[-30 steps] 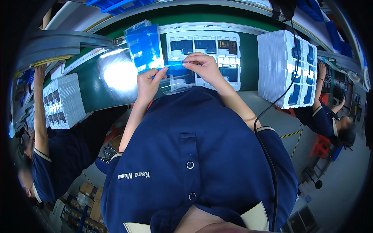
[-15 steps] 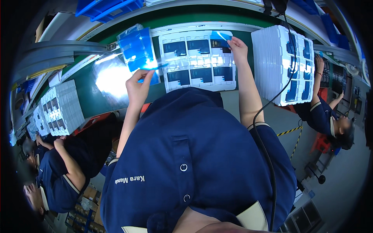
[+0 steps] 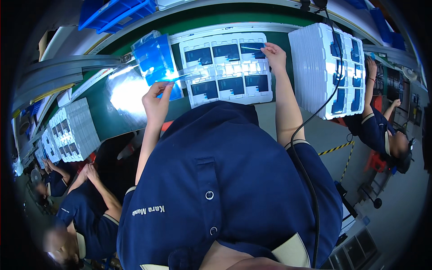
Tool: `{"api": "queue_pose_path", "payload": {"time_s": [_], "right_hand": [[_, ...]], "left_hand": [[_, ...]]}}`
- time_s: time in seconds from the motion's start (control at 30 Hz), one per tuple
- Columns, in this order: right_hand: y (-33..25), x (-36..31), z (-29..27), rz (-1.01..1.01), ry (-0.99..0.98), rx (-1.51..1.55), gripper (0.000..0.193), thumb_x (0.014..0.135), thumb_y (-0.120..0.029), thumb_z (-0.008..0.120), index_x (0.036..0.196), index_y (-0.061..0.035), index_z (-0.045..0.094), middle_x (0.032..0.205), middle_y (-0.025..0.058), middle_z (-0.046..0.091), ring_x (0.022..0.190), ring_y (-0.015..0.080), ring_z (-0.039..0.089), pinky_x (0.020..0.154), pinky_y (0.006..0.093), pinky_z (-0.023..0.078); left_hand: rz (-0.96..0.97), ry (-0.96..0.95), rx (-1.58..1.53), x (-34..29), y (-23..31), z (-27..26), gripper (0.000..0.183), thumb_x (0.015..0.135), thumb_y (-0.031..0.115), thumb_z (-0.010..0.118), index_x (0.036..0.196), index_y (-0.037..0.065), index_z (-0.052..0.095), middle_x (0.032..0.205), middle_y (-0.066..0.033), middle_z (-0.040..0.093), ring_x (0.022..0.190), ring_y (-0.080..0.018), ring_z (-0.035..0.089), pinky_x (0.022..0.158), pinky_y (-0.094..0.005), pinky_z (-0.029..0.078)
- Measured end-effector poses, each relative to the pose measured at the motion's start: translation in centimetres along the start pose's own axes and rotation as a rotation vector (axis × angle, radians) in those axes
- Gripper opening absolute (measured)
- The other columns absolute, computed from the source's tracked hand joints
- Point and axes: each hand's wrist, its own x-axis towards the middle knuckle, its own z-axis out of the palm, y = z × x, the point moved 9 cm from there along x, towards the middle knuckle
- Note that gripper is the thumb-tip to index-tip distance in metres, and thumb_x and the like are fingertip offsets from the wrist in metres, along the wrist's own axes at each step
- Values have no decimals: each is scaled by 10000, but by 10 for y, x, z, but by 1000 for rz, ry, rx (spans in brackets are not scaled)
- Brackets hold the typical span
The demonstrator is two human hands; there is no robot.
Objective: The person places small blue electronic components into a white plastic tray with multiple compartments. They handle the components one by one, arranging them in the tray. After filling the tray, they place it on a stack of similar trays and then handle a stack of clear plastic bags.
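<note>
A white molded tray (image 3: 225, 71) lies ahead of me, with dark flat rectangular parts (image 3: 226, 52) in its compartments. My left hand (image 3: 156, 101) is closed in a pinch on a thin bluish film strip (image 3: 176, 80), beside the tray's left edge. At the tray's far right compartment, my right hand (image 3: 275, 57) has thumb and fingers pinched together. From them a thin film (image 3: 251, 48), seen almost edge-on, reaches left over the dark part there. Blue film sheets (image 3: 155, 58) in a clear wrapper lie left of the tray, just beyond my left hand.
A tall stack of white trays (image 3: 310, 72) stands at the right, and a black cable (image 3: 310, 120) hangs in front. Clear glossy sheets (image 3: 130, 92) lie on the green bench at the left. More stacked trays (image 3: 74, 130) stand farther left. Co-workers sit on both sides.
The blue film in my right hand has turned from a broad face to a thin edge, uncovering the far right part. My left hand has shifted slightly left, still pinching its film strip.
</note>
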Motion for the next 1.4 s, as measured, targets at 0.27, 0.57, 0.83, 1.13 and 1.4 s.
{"api": "queue_pose_path", "payload": {"time_s": [0.27, 0.57, 0.83, 1.13, 1.4], "right_hand": [[-3, 0, -1, -2, 10, -24, 290, 717, -37, 735, 992, 11, 657, 805, 45, 667, 708, 80, 596, 646, 199, 473], [-2, 0, -2, -28, 33, -58, 275, 717, -41, 734, 977, 9, 662, 796, 50, 670, 708, 86, 604, 668, 210, 485], [-15, -5, 1, -146, 78, -206, 232, 706, -55, 730, 927, -10, 673, 747, 52, 670, 661, 95, 615, 672, 222, 497], [-68, -43, 14, -343, 248, -759, 550, 718, -126, 696, 1217, -37, 484, 1146, 181, 478, 1029, 360, 526, 850, 416, 459], [-13, -100, -4, 19, 219, -910, 472, 777, -296, 623, 1130, 7, 542, 1170, 218, 495, 1068, 402, 491, 885, 473, 432]], "left_hand": [[-1, -14, -15, -1, 1, 4, 140, 849, 72, 631, 929, -42, 640, 847, -102, 679, 800, -132, 645, 746, -235, 492], [2, 1, -58, -3, 1, 4, 132, 838, 66, 639, 918, -38, 641, 842, -91, 682, 789, -111, 635, 744, -239, 494], [10, -2, -60, -3, 1, 4, 134, 837, 65, 638, 916, -42, 641, 842, -92, 681, 789, -115, 634, 742, -241, 493], [37, -87, -338, -2, -7, -6, 259, 899, 187, 561, 1036, -31, 584, 926, -137, 653, 917, -172, 616, 823, -284, 470], [-134, 244, -756, 3, -51, -37, 484, 975, 324, 378, 1344, 14, 326, 1386, -222, 328, 1196, -288, 467, 996, -397, 366]]}}
